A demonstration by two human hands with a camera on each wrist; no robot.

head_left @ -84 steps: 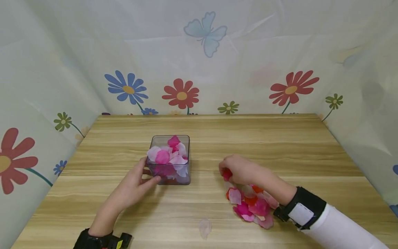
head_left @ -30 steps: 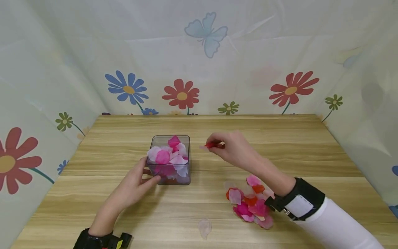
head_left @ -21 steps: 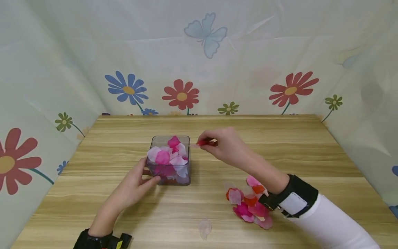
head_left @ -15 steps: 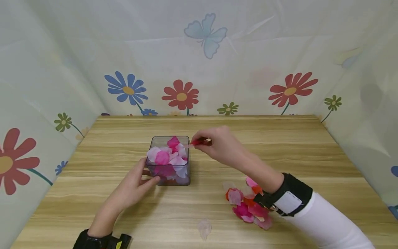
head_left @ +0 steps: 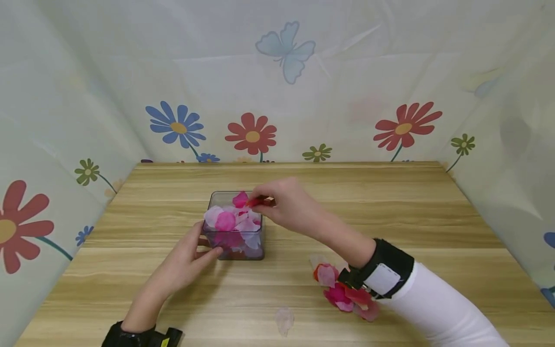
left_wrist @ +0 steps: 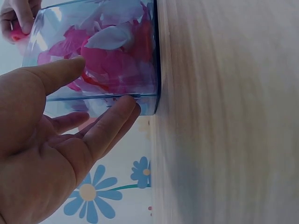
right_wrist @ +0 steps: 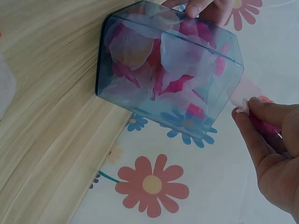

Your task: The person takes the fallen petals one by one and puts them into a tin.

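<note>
A clear, square plastic box [head_left: 231, 232] holds pink, white and red artificial petals [head_left: 225, 221] heaped up to its rim. The left hand [head_left: 184, 260] rests against its near left corner, thumb on the front wall and nearly straight fingers along the left side, as the left wrist view shows on the box wall [left_wrist: 70, 99]. Over the right rim, the right hand [head_left: 288, 205] pinches a few red and pale petals [head_left: 261, 201] between thumb and fingertips. From the right wrist view, the pinched petals [right_wrist: 264, 125] are crumpled, and a pale one sticks out toward the box.
A loose pile of pink, red and pale petals [head_left: 337, 295] lies on the wooden table [head_left: 243, 308], partly hidden by the right wrist strap [head_left: 386, 270]. One pale petal [head_left: 284, 321] lies apart near the front. A flower-printed cloth [head_left: 338, 86] surrounds the table.
The right hand has lifted red and pale petals from the pile and carried them left to above the box's right rim. The left hand and the box have stayed put.
</note>
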